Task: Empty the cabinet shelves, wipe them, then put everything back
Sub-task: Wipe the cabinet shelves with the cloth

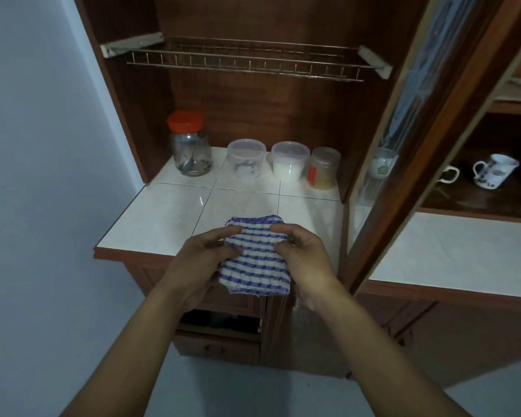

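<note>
cloth [254, 257], blue-and-white striped, folded to a rough square, held up in the air between both hands, over the front edge of the tiled counter [163, 218]. its lower edge hangs free in front of the cabinet's wooden face.

left hand [199, 260]: fingers curled, thumb and fingertips pinching the cloth's left side near the top. right hand [301, 257]: fingers curled likewise, pinching the right side near the top corner. both forearms reach in from the bottom of the view.

cabinet [283, 100]: dark red-brown wood, open on this side. wire rack [247, 60] spans the upper part on two pale brackets, nothing seen on it.

four containers stand in a row at the back of the counter, well apart from the cloth. from the left: red-lidded jar [190, 144], clear, with something dark at the bottom; clear tub [246, 158], lidded, nearly empty; white-filled tub [289, 161], lidded, just beside the last; amber jar [324, 168] with a red label, touching or almost touching the white-filled tub.

glass door [403, 145] stands swung outward to the right of the containers. a pale cup [382, 164] shows blurred through the pane.

right compartment: patterned mug [494, 174] upright on a dark shelf, handle to the left; a second handle [450, 174] shows beside it, its cup hidden by the door frame.

below the counter, a drawer [220, 323] gapes open, contents too dark to tell. pale blue wall [42, 145] on the left.
</note>
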Demonstrator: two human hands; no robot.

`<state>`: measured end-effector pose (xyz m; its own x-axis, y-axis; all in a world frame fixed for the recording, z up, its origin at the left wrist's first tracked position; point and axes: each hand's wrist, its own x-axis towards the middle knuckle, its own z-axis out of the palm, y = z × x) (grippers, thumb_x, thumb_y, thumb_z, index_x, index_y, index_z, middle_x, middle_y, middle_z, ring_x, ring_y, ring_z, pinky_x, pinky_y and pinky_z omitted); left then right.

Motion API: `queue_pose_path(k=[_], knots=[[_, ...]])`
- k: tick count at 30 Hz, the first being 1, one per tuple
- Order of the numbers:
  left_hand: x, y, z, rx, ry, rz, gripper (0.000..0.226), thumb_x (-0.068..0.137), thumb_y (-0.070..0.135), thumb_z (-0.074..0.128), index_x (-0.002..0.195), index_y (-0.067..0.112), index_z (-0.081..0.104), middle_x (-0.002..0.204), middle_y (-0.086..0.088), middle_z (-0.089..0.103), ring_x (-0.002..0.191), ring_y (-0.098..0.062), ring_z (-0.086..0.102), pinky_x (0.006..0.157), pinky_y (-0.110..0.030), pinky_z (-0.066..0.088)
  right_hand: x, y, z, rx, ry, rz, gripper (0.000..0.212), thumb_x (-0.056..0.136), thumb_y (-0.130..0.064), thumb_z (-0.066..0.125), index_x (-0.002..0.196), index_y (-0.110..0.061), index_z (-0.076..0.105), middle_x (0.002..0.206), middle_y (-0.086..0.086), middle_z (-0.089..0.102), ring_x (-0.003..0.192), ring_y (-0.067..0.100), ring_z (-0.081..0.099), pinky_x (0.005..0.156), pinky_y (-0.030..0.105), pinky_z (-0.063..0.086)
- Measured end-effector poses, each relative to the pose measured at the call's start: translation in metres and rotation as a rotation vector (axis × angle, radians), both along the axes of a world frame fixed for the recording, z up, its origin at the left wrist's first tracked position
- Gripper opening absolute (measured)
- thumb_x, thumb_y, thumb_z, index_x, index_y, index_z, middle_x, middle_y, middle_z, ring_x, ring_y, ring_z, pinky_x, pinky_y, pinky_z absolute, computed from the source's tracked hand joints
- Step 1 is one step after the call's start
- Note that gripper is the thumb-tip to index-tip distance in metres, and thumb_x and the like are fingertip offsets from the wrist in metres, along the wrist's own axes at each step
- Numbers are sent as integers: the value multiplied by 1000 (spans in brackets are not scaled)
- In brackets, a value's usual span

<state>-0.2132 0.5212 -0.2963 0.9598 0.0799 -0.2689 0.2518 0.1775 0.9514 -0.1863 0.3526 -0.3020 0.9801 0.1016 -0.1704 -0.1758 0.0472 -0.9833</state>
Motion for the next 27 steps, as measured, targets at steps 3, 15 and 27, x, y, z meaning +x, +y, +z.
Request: queue_pose_path(k=[3,15,27], knots=[[-13,-10,2,4,-6,-33,35,85,-3,66,114,16,68,103,-8,74,98,-27,70,88,-43,56,-19,-12,4,26,-12,-24,30,95,4,50,103,-18,68,112,8,66,86,17,71,67,27,58],[-69,-70,21,-3,-40,-143,32,87,1,66,112,21,68,104,-6,74,89,-22,72,66,-34,58,-89,-76,25,42,-11,-113,29,95,1,51,104,-19,69,103,5,73,87,20,73,75,39,60],[-81,-252,21,-54,-65,-200,32,85,-3,66,112,14,65,98,-4,75,85,-20,73,61,-28,58,-108,-255,34,37,4,-196,26,93,2,50,101,-13,71,97,11,74,86,27,73,79,47,59]])
